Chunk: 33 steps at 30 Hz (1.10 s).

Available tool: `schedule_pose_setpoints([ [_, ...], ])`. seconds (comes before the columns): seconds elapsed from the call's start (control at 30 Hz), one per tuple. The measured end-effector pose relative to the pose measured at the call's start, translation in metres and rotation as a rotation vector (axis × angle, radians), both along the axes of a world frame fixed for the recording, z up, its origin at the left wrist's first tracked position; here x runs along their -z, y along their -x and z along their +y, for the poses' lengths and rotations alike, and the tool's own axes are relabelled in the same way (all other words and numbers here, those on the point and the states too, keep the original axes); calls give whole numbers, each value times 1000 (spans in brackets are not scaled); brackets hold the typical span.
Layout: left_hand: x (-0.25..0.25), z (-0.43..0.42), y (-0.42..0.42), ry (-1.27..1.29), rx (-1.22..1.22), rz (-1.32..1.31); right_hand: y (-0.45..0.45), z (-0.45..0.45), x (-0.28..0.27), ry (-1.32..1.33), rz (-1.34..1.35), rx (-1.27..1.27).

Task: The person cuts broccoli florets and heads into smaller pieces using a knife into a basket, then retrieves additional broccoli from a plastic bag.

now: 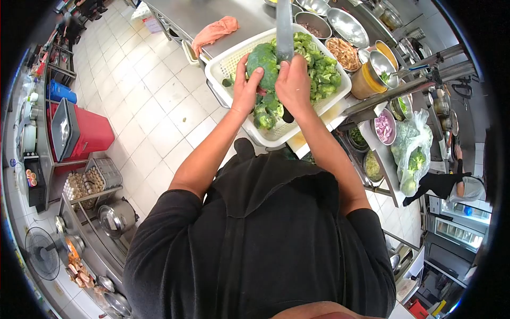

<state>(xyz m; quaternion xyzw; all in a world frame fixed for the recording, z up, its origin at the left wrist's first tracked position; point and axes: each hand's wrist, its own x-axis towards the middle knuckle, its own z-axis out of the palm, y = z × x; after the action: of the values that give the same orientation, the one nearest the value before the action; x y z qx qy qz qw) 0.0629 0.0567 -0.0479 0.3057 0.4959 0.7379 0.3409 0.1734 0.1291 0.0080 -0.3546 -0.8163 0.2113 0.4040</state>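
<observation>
Cupping the broccoli head (261, 61) in the left hand (246, 89), at the upper centre of the frame, probably to steady it beside the knife (285, 32). Gripping the latter near the blade's base with the right hand (294, 81), likely for close control. Holding both right over the white basket (272, 141), presumably to catch any loose pieces among the florets (324, 80) there.

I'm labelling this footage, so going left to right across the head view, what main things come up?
Red bin, left hand, broccoli head, right hand, bowl of chopped purple pieces, plastic bag of greens.
</observation>
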Motion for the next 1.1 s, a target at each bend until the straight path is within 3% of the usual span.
schedule_pose_setpoints([
  [0.1,2,-2,1,60,3,13,6,2,10,72,-22,36],
  [0.17,5,-3,8,98,-15,79,5,13,26,292,-22,23],
  [0.23,15,-5,18,134,-46,225,-2,-5,-15,788,54,-18],
  [0.37,32,-7,26,77,-59,311,-26,-2,-14,988,238,-41],
  [0.47,41,-6,27,72,-80,353,-41,-5,-15,829,245,-27],
  [0.6,15,-9,19,81,-28,159,-44,-8,-23,659,204,-38],
  [0.73,6,-7,14,27,-67,210,-35,-10,-16,564,385,-241],
  [0.87,6,-1,10,-50,-74,254,-37,-15,-12,592,363,-327],
  [0.9,26,7,19,-108,-115,383,-39,-16,-13,638,370,-288],
  [1.0,19,-1,17,-36,-95,245,-69,-12,-1,702,177,-185],
  [1.1,8,-8,14,-29,-88,143,-89,-20,8,721,179,-118],
])
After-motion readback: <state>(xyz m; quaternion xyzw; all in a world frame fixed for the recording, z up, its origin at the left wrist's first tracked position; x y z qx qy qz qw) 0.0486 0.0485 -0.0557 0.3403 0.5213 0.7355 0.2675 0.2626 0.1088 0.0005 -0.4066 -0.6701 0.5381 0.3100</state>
